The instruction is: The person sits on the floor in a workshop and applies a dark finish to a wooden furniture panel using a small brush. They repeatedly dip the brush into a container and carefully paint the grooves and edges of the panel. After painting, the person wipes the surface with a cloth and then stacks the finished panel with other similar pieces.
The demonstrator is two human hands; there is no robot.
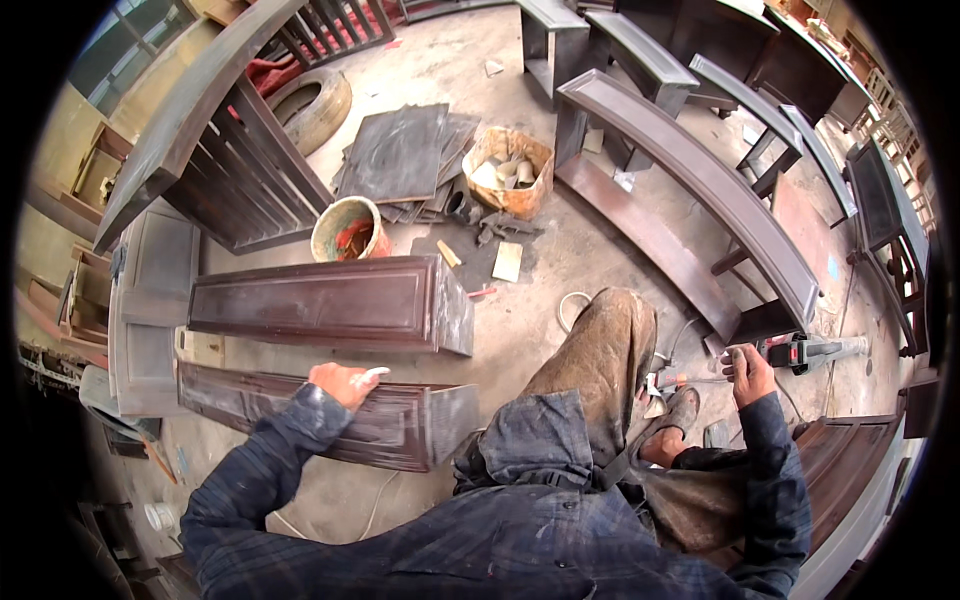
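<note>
My left hand (343, 384) is closed at the upper edge of a long dark brown wooden piece with panelled faces (385, 425). Something white shows at its fingertips; whether it is a small object or a coated finger is unclear. A similar long panelled piece (315, 305) lies just beyond it, its end dulled and greyish. Over on the right, my right hand (748, 376) is raised with its fingers curled together, and what they hold, if anything, is too small to make out. Close beside it a power tool with a grey and red body (797, 352) lies on the floor.
A bucket (350, 230) with reddish contents and a stained tub of rolled pieces (508, 172) stand ahead, near stacked dark boards (395, 150). A slatted wooden frame (225, 165) rises at left. Long dark furniture parts (690, 185) fill the right. Cords (380, 505) cross the floor.
</note>
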